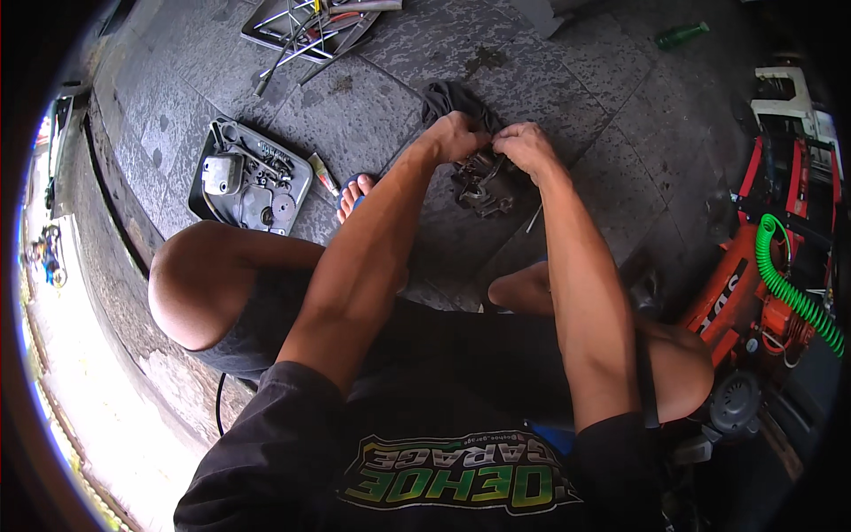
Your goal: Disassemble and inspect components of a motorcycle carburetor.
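My left hand and my right hand meet over the floor ahead of me, fingertips almost touching. Both are closed in a pinch, and whatever lies between the fingers is too small or hidden to make out. Directly beneath them sits a dark, greasy metal part, seemingly a piece of machinery with an uneven outline. A crumpled dark cloth lies just beyond my left hand. Beside the metal part, below my right hand, a thin light-coloured rod rests on the floor.
A grey tray of metal parts stands left, with a small tube beside it. Another tray holds several tools at the far side. A green bottle lies far right. An orange-red compressor with a green coiled hose stands right.
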The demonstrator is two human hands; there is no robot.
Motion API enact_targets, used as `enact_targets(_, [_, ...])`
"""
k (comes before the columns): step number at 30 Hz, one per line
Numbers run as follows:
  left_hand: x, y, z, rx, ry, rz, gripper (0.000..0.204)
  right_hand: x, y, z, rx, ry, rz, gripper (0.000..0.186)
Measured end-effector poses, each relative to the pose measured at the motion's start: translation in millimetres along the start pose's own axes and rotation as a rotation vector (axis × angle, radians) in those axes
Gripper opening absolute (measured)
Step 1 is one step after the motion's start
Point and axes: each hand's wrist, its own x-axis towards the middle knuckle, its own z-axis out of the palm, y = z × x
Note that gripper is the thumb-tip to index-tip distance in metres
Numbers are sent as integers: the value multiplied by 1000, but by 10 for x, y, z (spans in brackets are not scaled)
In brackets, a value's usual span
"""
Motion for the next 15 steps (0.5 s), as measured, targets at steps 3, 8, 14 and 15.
enact_targets(3, [107,24,-48,160,-67,50,29,23,25,4,1,4,8,29])
enact_targets(8, [157,9,-69,278,-92,88,30,62,46,11,-41,-25,7,31])
enact_targets(14, [94,99,-162,182,-166,115,28,109,90,57,-74,-11,-9,33])
enact_targets(15, [114,139,-181,132,-205,-46,26,117,102,61,-74,1,-11,33])
